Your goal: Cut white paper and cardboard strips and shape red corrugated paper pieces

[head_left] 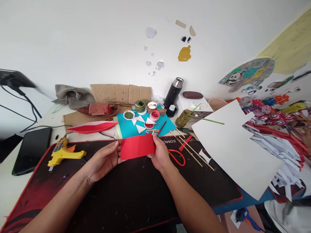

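A small red rectangle of paper (137, 146) is stretched between my two hands, a little above the dark desk mat (121, 197). My left hand (105, 160) pinches its left edge between thumb and fingers. At the right edge, my right hand (159, 152) grips it with the thumb in front. A faint upright crease runs near the paper's middle. Just right of my right hand lie scissors with red-orange handles (177, 158), their blades mostly hidden. A red paper boat shape (93, 127) rests at the back left.
A yellow glue gun (64, 153) and black phone (32, 150) lie left. Open paint pots (140, 106) stand on blue card (123, 126) at the back, near a black flask (173, 92). Thin sticks (191, 150) and a large white sheet (235, 149) lie right, beside paper strips (286, 171).
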### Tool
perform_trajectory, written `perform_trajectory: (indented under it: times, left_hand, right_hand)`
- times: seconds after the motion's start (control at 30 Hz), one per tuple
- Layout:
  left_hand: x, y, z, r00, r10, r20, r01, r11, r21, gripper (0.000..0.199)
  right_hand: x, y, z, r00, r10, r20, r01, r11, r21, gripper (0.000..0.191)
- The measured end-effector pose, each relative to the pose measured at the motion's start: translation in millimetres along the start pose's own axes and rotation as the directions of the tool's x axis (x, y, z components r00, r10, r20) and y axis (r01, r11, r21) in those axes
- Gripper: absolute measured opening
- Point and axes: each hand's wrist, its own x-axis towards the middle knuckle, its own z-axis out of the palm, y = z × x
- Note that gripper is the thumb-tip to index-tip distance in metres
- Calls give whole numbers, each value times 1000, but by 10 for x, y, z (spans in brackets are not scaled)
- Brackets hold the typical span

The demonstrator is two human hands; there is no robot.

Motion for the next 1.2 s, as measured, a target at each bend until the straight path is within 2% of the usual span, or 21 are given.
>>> perform_trajectory:
  times: [0.1, 0.23, 0.4, 0.53, 0.67, 0.8, 1.0, 1.1, 1.2]
  left_hand:
    - [10, -1, -14, 1000, -12, -21, 11, 999, -49, 29]
    - [24, -10, -11, 997, 50, -62, -56, 995, -88, 22]
    - [55, -19, -5, 979, 142, -146, -157, 983, -96, 24]
    - [68, -12, 4, 950, 222, -221, -243, 967, -73, 28]
    - [62, -34, 44, 940, 223, -259, -252, 964, -88, 27]
    - [52, -86, 75, 964, 164, -208, -195, 970, -142, 22]
    - [38, -165, 64, 996, 61, -68, -72, 980, -188, 38]
    - [30, -182, 53, 999, 45, -13, -46, 981, -190, 34]
    - [22, -185, 46, 998, 64, 15, -60, 978, -200, 27]
  right_hand:
    - [-9, -13, 7, 1000, 4, -22, -3, 1000, 29, 54]
    - [-26, 12, 20, 1000, 26, 10, -26, 999, 26, 55]
    - [-33, 33, 26, 998, 17, 65, -17, 1000, 0, 56]
    - [-36, 33, 38, 998, 2, 66, -6, 999, 54, 57]
    - [-46, 59, 52, 999, 10, 43, -12, 998, 57, 58]
    - [-76, 100, 87, 998, 35, 61, -36, 999, 10, 60]
    - [-84, 182, 109, 996, 15, 86, -13, 1000, -27, 57]
    - [-64, 229, 80, 996, -30, 79, 34, 998, -49, 53]
    - [-49, 258, 52, 997, -19, 69, 22, 999, -35, 49]
